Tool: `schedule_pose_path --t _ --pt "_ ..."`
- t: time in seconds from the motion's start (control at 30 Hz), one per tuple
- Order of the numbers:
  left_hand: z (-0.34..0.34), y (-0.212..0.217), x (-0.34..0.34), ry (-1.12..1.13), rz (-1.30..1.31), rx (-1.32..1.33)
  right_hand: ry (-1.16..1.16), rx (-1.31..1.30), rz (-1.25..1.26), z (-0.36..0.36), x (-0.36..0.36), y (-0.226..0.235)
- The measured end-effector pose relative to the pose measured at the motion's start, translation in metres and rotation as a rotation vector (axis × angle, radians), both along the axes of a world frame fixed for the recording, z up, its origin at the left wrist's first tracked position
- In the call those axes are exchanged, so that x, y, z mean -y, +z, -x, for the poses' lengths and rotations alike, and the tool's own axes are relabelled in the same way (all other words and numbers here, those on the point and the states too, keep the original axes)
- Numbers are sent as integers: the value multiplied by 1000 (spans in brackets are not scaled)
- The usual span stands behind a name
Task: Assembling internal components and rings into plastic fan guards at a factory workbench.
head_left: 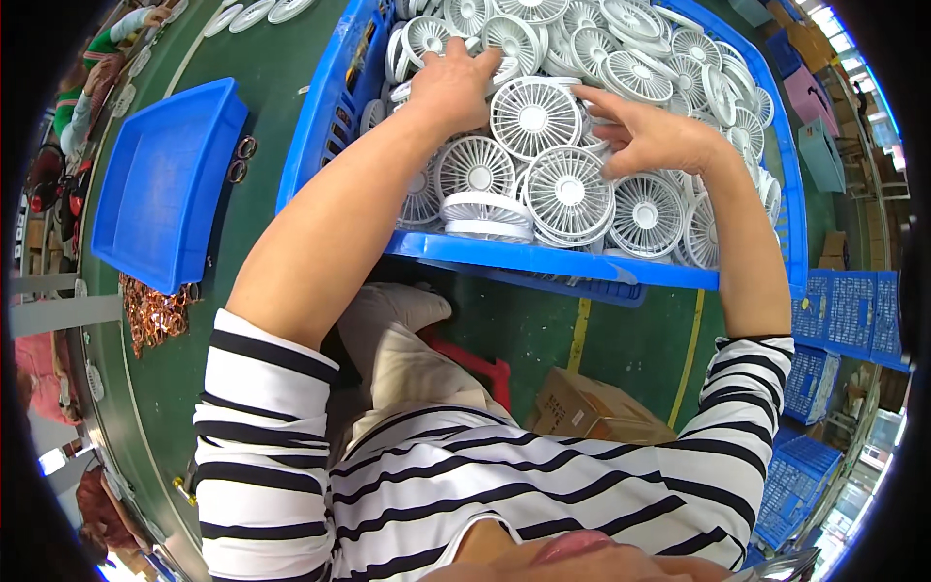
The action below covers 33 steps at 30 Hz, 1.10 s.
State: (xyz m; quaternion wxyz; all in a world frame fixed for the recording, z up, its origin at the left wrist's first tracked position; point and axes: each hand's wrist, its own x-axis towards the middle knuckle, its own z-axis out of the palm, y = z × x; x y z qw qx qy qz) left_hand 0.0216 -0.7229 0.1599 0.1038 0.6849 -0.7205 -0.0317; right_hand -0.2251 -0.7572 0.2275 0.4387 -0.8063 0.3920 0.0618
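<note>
Blue crate: its near rim (543,254) is set before the person's body, and the inside is heaped with white fan grilles.
White fan grilles (531,117): piled in the crate, overlapped at many angles; several spoked faces are turned upward close to the near rim, and a few are seen edge-on.
Left hand (451,89): held over the crate's left half, back of the hand upward, fingers spread and bent down onto the grilles; whether one is gripped cannot be told, as the fingertips are partly hidden.
Right hand (664,134): held over the crate's middle, turned inward toward the left hand; the fingers are stretched out and slightly blurred, the thumb is kept well apart below them, and no grille is seen clasped.
Left forearm: slanted across the crate's near left corner, elbow bent outside it.
Right forearm: raised steeply over the crate's near right part, bent inward at the wrist.
Striped sleeves (267,436): bunched around the elbows, on the near side of the crate.
Blue tray (170,184): placed left of the crate, well apart.
Cardboard box (601,407): seen on the crate's near side, lower down.
</note>
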Motion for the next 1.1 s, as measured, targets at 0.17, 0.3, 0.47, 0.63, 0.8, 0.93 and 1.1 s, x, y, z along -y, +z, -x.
schedule_pose_path --t 0.17,0.3,0.47,0.63,0.8,0.93,1.1 --pt "-8 -1 3 -56 1 -91 -81 224 -243 12 10 1" --pt "-11 -6 -1 19 32 -168 7 -152 79 -5 11 -7" --pt "16 -10 -9 69 108 102 268 -31 830 -18 10 -50" --pt "23 -12 -2 168 99 164 291 89 976 -29 28 -66" --pt "20 -19 0 162 126 124 256 -25 1097 -33 19 -70" --pt "13 -20 7 105 63 47 274 144 1005 -41 32 -80" --pt "1 -20 9 0 86 11 301 108 1041 -40 35 -77"
